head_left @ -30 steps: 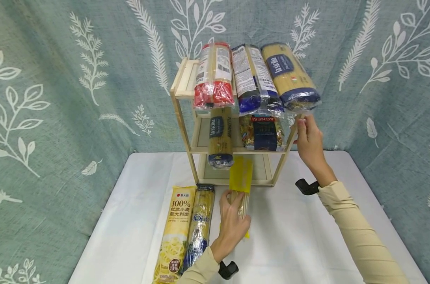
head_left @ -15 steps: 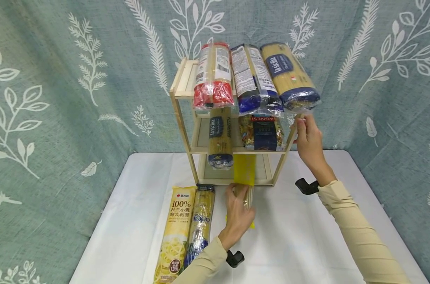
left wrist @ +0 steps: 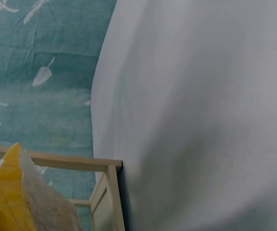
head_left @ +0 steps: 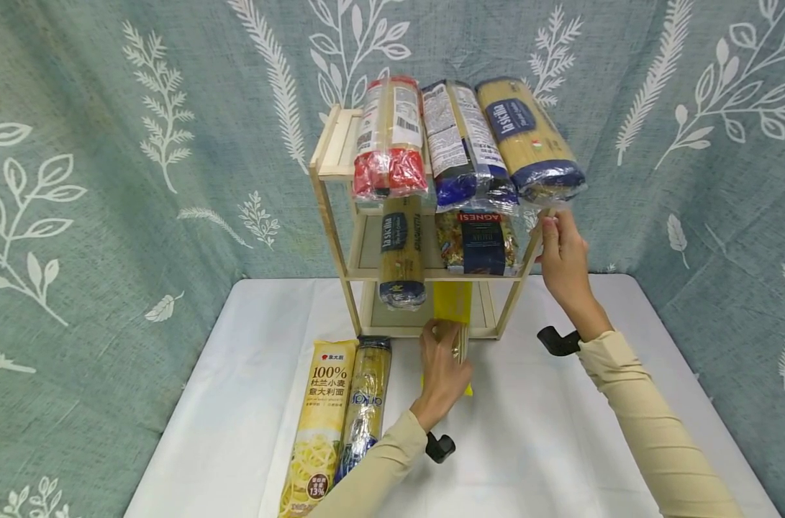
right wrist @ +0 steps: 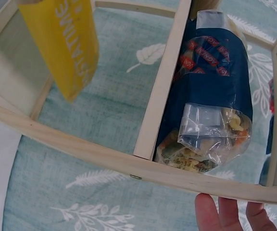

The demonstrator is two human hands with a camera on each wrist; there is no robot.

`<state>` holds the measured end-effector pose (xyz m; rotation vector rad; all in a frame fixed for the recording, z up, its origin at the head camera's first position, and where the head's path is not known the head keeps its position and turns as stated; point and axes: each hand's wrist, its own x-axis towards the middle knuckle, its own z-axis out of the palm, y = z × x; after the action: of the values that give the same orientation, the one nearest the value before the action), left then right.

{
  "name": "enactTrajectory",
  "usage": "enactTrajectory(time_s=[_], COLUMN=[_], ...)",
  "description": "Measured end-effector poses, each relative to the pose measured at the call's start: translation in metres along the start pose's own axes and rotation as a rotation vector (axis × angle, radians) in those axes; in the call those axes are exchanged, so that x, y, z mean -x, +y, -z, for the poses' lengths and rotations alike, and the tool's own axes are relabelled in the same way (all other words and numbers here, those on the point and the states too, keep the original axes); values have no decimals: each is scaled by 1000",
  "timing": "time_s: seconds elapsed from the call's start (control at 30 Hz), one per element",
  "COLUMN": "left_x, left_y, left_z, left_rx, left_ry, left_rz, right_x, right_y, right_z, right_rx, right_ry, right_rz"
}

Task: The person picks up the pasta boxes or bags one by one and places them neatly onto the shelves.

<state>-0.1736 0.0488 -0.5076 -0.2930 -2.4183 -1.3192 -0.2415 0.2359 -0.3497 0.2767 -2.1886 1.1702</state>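
Observation:
My left hand grips a yellow spaghetti packet with a clear window showing straight strands. Its far end reaches into the bottom level of the wooden rack, below the middle shelf. In the right wrist view the yellow packet hangs inside the bottom opening, its lettering visible. The left wrist view catches the packet's yellow end beside the rack frame. My right hand holds the rack's right post near the top shelf; in the right wrist view its fingers curl at the frame edge.
Red-ended, blue-ended and la sicilia pasta packs lie on top. A la sicilia spaghetti pack juts from the middle shelf beside an Agnesi pasta bag. A cream-yellow pack and a blue pasta pack lie on the white table.
My left hand has moved forward and slightly right, carrying the yellow spaghetti packet farther into the rack's bottom level. The right hand stays on the post.

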Motion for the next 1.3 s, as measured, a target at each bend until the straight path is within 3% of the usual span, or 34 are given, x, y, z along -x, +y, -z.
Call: enactTrajectory(time_s=[0.33, 0.63, 0.87, 1.07, 1.23, 1.3], left_x=[-16, -27, -36, -43, -49, -49], left_y=[-10, -21, -25, -28, -29, -29], left_z=[-20, -40, -53, -61, -71, -73], left_rx=[-17, -16, -60, -103, -159, -196], left_ry=[26, -30, -30, -39, -87, -138], left_rz=[-12, 71, 61, 91, 116, 131], right_x=[0, 0, -1, -2, -2, -1], right_y=[1, 2, 2, 1, 1, 2], right_z=[-1, -3, -5, -7, -6, -6], right_rx=[-6, 2, -2, -3, 9, 18], right_ry=[9, 35, 59, 73, 77, 79], right_rz=[9, 25, 40, 62, 63, 62])
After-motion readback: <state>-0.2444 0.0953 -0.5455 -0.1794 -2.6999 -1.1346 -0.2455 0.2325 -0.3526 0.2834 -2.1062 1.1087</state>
